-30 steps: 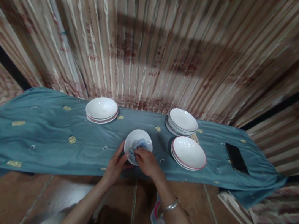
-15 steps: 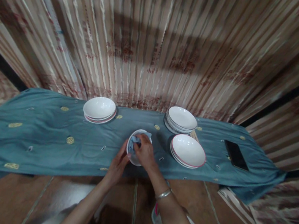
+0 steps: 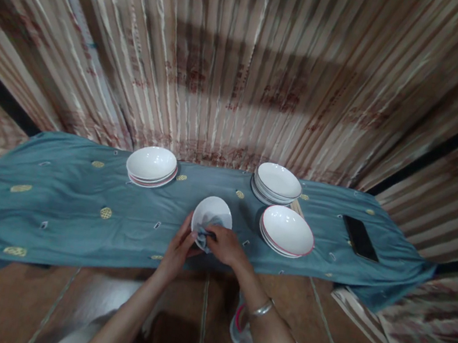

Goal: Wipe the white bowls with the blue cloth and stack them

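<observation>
A white bowl (image 3: 212, 209) is tilted toward me near the front edge of the cloth-covered table. My left hand (image 3: 180, 247) grips its left and lower side, the thumb over the rim and the other fingers partly hidden beneath. In my right hand (image 3: 225, 244) a light blue cloth (image 3: 202, 239) is bunched and pressed against the inside of the bowl, at the near rim. A silver bangle (image 3: 263, 307) circles my right wrist.
White bowls are stacked at the back left (image 3: 152, 164), the back right (image 3: 278, 180) and, red-rimmed, the nearer right (image 3: 288, 230). A black phone (image 3: 359, 238) lies farther right on the teal tablecloth (image 3: 68, 226). Striped curtains (image 3: 228, 77) hang close behind.
My right hand has drawn the cloth from the upper part of the bowl down to its near rim. The bowl now tips more toward me, its inside showing.
</observation>
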Available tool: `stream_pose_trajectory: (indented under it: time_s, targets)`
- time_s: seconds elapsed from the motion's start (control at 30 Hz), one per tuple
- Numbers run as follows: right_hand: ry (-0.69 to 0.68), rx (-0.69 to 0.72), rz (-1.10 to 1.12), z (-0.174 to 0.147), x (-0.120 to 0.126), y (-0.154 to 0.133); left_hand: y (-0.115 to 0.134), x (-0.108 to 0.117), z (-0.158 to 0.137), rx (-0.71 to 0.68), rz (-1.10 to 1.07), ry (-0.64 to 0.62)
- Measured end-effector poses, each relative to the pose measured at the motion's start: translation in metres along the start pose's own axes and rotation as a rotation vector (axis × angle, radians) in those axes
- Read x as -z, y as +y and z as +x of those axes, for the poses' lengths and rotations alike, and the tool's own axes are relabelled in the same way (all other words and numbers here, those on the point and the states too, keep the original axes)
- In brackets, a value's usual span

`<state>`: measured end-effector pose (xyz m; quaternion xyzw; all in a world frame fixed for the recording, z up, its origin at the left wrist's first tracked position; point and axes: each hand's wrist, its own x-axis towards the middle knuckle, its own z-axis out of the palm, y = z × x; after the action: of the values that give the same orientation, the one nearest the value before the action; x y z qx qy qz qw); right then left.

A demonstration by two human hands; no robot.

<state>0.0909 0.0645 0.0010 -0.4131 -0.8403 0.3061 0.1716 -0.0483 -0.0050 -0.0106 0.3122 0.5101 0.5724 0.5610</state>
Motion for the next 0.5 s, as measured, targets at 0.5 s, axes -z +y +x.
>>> stream_pose_trajectory:
  time_s: [0.5]
  targets:
    - [0.405,-0.216,1.087,0.036,-0.015,-0.014,-0.002,-0.004,-0.004,-0.069,0.043,-0.028]
